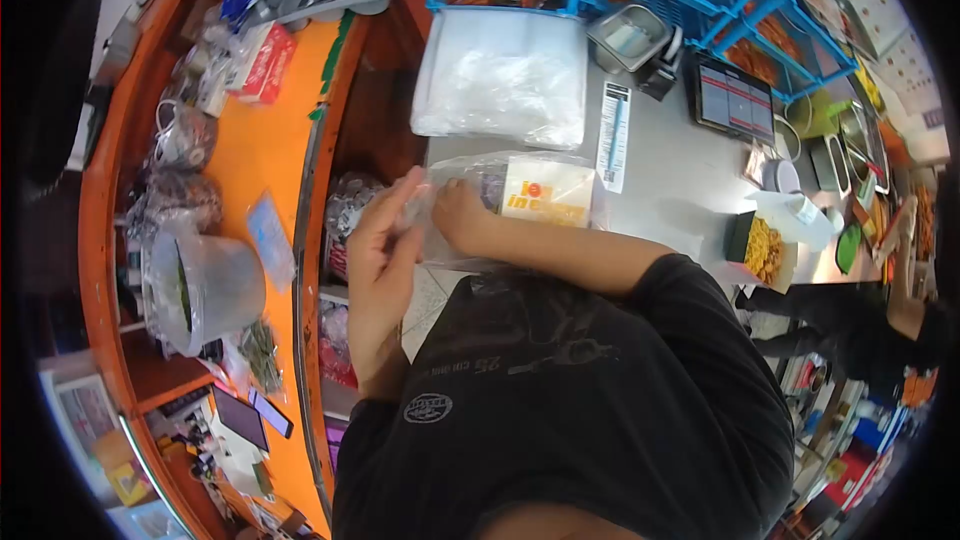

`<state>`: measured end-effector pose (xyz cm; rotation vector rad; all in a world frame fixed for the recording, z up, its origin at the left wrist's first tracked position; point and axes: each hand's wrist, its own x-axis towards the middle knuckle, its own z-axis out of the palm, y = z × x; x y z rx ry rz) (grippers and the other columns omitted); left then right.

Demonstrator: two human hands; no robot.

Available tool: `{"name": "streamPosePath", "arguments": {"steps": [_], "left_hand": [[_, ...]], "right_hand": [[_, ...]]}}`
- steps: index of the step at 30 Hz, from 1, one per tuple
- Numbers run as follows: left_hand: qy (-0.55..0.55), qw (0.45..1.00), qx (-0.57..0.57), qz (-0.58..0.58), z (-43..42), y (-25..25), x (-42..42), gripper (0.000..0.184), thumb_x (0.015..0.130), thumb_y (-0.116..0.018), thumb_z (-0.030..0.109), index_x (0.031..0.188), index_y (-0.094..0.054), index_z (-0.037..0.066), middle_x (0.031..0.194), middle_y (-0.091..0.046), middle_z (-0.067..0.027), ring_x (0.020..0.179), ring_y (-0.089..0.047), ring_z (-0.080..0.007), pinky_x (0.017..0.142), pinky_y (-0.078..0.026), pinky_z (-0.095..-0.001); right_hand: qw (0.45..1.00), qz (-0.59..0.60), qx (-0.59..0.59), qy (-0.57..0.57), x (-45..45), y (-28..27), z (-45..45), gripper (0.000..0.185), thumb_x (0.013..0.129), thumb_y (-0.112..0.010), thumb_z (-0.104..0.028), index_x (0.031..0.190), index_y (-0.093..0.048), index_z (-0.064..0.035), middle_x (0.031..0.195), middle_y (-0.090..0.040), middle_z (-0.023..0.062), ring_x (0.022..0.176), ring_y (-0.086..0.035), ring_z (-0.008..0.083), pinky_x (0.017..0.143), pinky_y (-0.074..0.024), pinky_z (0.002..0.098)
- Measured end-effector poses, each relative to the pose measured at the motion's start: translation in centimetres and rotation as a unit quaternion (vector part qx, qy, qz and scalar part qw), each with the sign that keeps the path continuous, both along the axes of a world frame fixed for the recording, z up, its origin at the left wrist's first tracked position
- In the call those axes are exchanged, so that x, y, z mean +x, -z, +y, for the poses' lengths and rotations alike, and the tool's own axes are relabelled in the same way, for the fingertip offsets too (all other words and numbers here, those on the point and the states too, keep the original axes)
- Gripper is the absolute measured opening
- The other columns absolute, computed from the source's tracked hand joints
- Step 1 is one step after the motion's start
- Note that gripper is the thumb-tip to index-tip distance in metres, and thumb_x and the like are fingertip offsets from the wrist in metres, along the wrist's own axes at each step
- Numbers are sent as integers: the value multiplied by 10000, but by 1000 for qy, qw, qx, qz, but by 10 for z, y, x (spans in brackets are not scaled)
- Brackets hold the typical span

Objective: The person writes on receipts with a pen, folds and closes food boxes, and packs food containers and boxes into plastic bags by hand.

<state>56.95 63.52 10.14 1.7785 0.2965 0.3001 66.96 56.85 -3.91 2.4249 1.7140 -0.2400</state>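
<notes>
A clear plastic bag [470,162] lies at the counter's front edge. Inside it shows a white packet [549,187] with yellow and orange lettering, and a small dark purple item [491,190] beside it. My left hand [385,245] is at the bag's left end, its fingers closed on the thin plastic. My right hand [463,216] reaches across from the right with curled fingers at the bag's mouth, gathering the film. Whether its fingertips are inside the bag is unclear.
A stack of clear bags [500,75] lies behind. Nearby are a metal container [629,37], a paper slip with a pen [613,135], a tablet [735,98] and a box of yellow food [765,248]. An orange shelf [270,150] stands left. Another person [850,325] is at right.
</notes>
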Motion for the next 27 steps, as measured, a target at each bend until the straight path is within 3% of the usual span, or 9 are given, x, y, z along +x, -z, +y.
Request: {"name": "streamPosePath", "arguments": {"steps": [3, 6, 8, 11, 13, 16, 18, 22, 27], "left_hand": [[-4, 999, -37, -3, 6, -2, 1, 510, 819, -492, -110, 1303, -521, 48, 1261, -531, -83, 861, -548, -54, 645, -429, -171], [-34, 998, -55, 16, 6, -9, 5, 476, 812, -470, -130, 1264, -518, 9, 1134, -589, -104, 700, -568, -66, 609, -444, -175], [-94, 995, 2, -16, 11, 6, 5, 437, 805, -479, -117, 1229, -513, -15, 1070, -606, -97, 679, -557, -62, 592, -431, -166], [-157, 984, 71, -52, 10, 10, 9, 359, 798, -484, -122, 1143, -525, -32, 986, -622, -92, 701, -570, -74, 603, -437, -172], [-202, 964, 154, -81, 15, 20, 11, 365, 790, -484, -134, 1137, -531, -29, 966, -628, -91, 717, -574, -80, 611, -441, -175], [-205, 953, 215, -67, 22, 24, 10, 269, 812, -489, -65, 1072, -556, -45, 884, -639, -92, 739, -592, -103, 633, -436, -184], [-117, 988, 103, -4, 42, 29, 12, 243, 815, -511, -14, 1051, -562, -41, 860, -646, -92, 742, -592, -112, 672, -439, -202], [41, 981, -188, 9, 46, 30, 24, 236, 782, -550, 66, 992, -559, -41, 854, -631, -102, 745, -578, -138, 736, -452, -266], [121, 960, -253, 3, 53, 21, 42, 193, 741, -525, 49, 922, -502, -12, 863, -547, -100, 820, -539, -183, 773, -437, -303]], "right_hand": [[998, -40, 43, -17, 3, -3, -15, 221, 720, -635, -157, 880, -698, -18, 977, -638, 142, 964, -571, 264, 770, -443, 397], [986, 156, -23, -49, 18, -75, -45, 271, 715, -647, -147, 925, -671, 24, 996, -628, 155, 988, -565, 270, 816, -441, 403], [990, 125, 55, -26, 18, -115, -89, 395, 706, -671, -154, 1042, -613, 47, 1068, -595, 156, 1033, -537, 275, 890, -417, 387], [971, -111, 174, 118, 17, -126, -140, 416, 719, -650, -141, 1089, -565, 29, 1070, -558, 136, 1022, -516, 271, 874, -406, 374], [947, -117, 200, 221, 21, -122, -171, 354, 741, -624, -140, 1059, -572, 8, 1004, -557, 134, 952, -527, 283, 815, -421, 390], [911, 75, 248, 320, 13, -111, -200, 363, 753, -662, -187, 1041, -545, 1, 964, -545, 141, 911, -524, 306, 779, -431, 404], [870, 180, 333, 317, 2, -107, -205, 376, 755, -688, -220, 1017, -534, 1, 941, -539, 146, 894, -524, 315, 754, -439, 415], [861, 160, 348, 334, 0, -83, -174, 275, 752, -697, -168, 922, -543, -15, 872, -526, 137, 816, -533, 324, 711, -449, 408], [867, 181, 333, 325, 8, -71, -175, 157, 773, -659, -70, 887, -572, -6, 816, -533, 117, 803, -537, 312, 697, -454, 393]]}}
